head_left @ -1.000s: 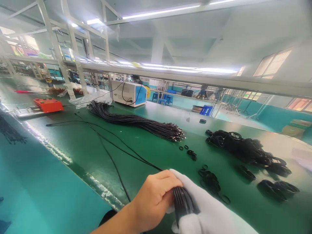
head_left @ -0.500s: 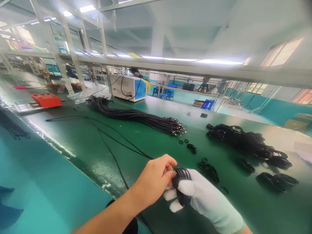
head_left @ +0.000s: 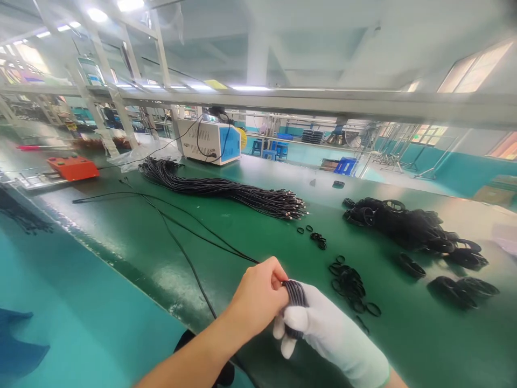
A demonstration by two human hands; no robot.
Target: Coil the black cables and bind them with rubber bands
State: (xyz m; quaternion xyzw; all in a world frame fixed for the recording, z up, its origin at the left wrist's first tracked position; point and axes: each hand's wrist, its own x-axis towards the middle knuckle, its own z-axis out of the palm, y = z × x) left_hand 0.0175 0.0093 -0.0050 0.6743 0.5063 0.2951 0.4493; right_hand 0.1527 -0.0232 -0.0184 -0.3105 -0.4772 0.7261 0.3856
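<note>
At the near edge of the green tabletop (head_left: pixel 121 237), a bare left hand (head_left: pixel 258 299) and gloved right hand (head_left: pixel 323 328) both grip a coiled black cable (head_left: pixel 294 296). Finished coils (head_left: pixel 407 229) pile toward the right edge; a long uncoiled bundle (head_left: pixel 226 193) waits mid-table.

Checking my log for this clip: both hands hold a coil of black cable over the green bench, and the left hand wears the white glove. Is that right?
Not quite. The head view shows the white glove on the right hand; the left hand is bare. The rest stands: both grip the coil of black cable over the green bench.
</note>
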